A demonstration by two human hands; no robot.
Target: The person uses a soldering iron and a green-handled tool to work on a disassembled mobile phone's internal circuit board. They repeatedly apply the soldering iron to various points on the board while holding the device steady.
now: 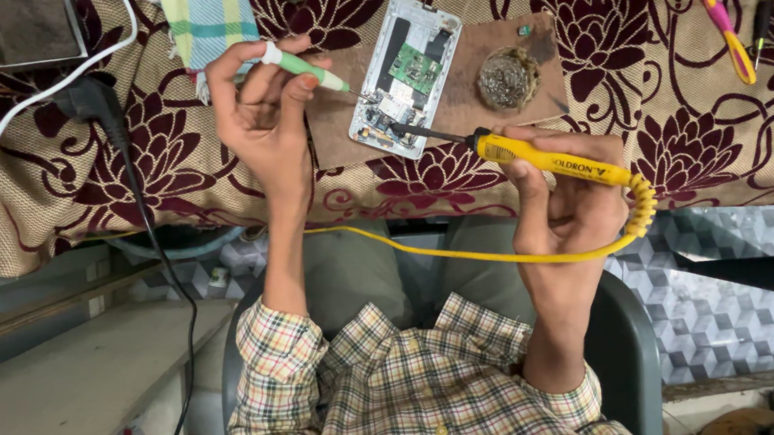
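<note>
A table is covered with a tan cloth (50, 210) with dark red flowers, and a brown board (461, 108) lies near the cloth's front edge. An opened phone (404, 74) with its green circuit board showing is laid on the left part of the brown board, and a ball of metal wool (507, 78) sits near the board's right edge. The yellow soldering iron (550, 158) is gripped tightly in the right hand (565, 206), and its dark tip is touched to the phone's lower end. A small green-handled tool (304, 66) is pinched in the fingers of the left hand (258, 107), with its point at the phone's left edge. A part could be burned if the hot tip is slipped sideways. The yellow cord (465, 255) could be tugged, and the iron could be pulled off its spot.
</note>
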